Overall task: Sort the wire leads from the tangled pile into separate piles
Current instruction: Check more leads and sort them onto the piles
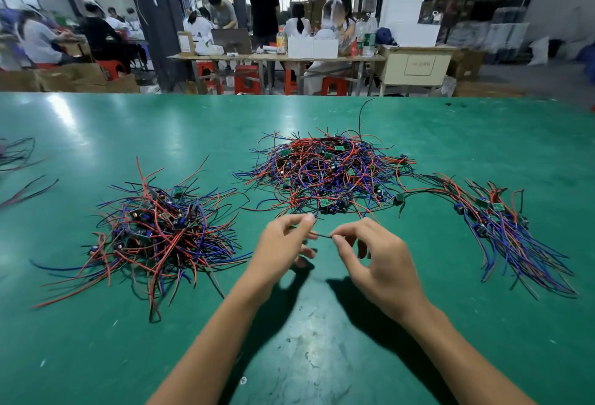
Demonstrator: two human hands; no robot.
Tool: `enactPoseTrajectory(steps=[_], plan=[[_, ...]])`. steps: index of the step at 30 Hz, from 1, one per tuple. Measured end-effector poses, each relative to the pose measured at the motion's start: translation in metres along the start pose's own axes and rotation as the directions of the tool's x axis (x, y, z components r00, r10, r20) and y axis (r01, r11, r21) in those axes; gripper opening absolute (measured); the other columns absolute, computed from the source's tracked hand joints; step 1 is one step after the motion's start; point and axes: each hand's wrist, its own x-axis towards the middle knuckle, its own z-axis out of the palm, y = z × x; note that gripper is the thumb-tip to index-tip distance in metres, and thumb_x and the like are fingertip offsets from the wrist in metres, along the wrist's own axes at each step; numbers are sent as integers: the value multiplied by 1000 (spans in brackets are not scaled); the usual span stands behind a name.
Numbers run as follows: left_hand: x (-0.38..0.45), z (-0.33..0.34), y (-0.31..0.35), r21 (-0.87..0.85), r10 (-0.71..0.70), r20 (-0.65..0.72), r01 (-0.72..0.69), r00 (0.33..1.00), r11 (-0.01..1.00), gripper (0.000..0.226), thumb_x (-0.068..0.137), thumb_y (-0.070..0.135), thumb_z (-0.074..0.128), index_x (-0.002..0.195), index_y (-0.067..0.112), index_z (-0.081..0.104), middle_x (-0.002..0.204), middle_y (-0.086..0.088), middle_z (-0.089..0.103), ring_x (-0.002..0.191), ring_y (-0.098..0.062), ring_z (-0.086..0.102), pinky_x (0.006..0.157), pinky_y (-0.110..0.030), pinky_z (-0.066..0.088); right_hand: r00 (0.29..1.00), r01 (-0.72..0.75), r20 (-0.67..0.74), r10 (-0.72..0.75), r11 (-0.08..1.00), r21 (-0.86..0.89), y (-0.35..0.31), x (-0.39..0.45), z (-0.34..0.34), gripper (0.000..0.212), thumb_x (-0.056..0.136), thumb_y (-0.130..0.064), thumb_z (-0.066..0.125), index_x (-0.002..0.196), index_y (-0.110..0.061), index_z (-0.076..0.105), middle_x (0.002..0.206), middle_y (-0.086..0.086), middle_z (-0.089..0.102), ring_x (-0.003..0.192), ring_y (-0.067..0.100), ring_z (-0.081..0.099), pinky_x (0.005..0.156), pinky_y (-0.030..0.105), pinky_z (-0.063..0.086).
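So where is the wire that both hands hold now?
In the head view, the wire stretches between the left hand and right hand, just before the middle pile.

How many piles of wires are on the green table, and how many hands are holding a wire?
Big wire piles: 3, the left pile, the middle pile and the right pile
Hands pinching one thin wire: 2, the left hand and the right hand
Total: 5
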Motion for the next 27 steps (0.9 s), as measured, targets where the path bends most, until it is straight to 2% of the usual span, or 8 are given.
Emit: enactPoseTrajectory(steps=[4, 9, 12, 14, 17, 21, 24, 27], plan=[[-1, -6, 4, -167, 69, -14, -70, 998, 983, 29, 104, 7, 48, 130, 0, 59, 109, -12, 74, 80, -21, 75, 68, -26, 59, 982, 189, 29, -189, 982, 13, -15, -4, 7, 10, 92, -21, 73, 102, -21, 76, 84, -11, 61, 71, 1, 47, 68, 18, 47], [-3, -19, 18, 1, 402, -104, -404, 910, 915, 31, 105, 1, 43, 129, 8, 62, 110, -4, 74, 77, -21, 74, 64, -25, 57, 982, 158, 102, -158, 987, 12, -7, -7, 7, 16, 95, -35, 68, 107, -27, 74, 87, -15, 64, 70, 7, 54, 68, 26, 50], [3, -39, 24, 288, 537, -275, -465, 798, 838, 42, 99, -8, 44, 122, 19, 67, 97, 0, 71, 66, -14, 60, 60, -26, 47, 997, 11, -69, -15, 998, -61, 9, 2, 9, 14, 93, -35, 67, 106, -32, 71, 85, -19, 63, 75, -1, 49, 73, 20, 44], [6, -63, 25, 476, 586, -483, -367, 650, 799, 47, 94, -10, 42, 122, 17, 68, 92, -7, 65, 73, -16, 56, 71, -31, 46, 970, -188, -179, 165, 975, -115, 29, 13, 7, 19, 92, -29, 68, 110, -32, 69, 90, -19, 62, 83, -1, 50, 75, 22, 43], [4, -92, 18, 589, 492, -713, 47, 499, 806, 31, 95, 9, 51, 122, 14, 65, 137, -20, 47, 126, -37, 43, 104, -43, 32, 877, -473, -56, 477, 839, -268, 61, 25, 4, 37, 96, -38, 62, 131, -27, 61, 110, -1, 58, 103, 25, 60, 82, 35, 46], [-1, -92, 12, 564, 359, -793, 371, 492, 737, 60, 85, 20, 64, 141, 15, 43, 162, -28, 0, 149, -46, 5, 110, -63, 19, 803, -578, -45, 594, 757, -304, 71, 33, 11, 22, 99, -39, 55, 109, -26, 70, 108, 6, 64, 100, 33, 62, 77, 36, 42], [-1, -79, 13, 668, 496, -711, 259, 499, 697, 57, 84, 21, 65, 139, 18, 48, 162, -25, 9, 148, -43, 11, 109, -63, 22, 828, -561, -151, 540, 806, -191, 62, 29, 11, 16, 98, -37, 56, 94, -26, 68, 95, -2, 62, 90, 27, 61, 72, 33, 39], [1, -53, 12, 812, 690, -416, -100, 592, 575, 34, 87, 16, 65, 120, 23, 65, 139, -7, 52, 132, -29, 41, 99, -43, 29, 878, -406, -291, 381, 913, -30, 51, 24, 0, 13, 95, -31, 57, 85, -24, 62, 85, -9, 62, 76, 15, 55, 67, 31, 38]])
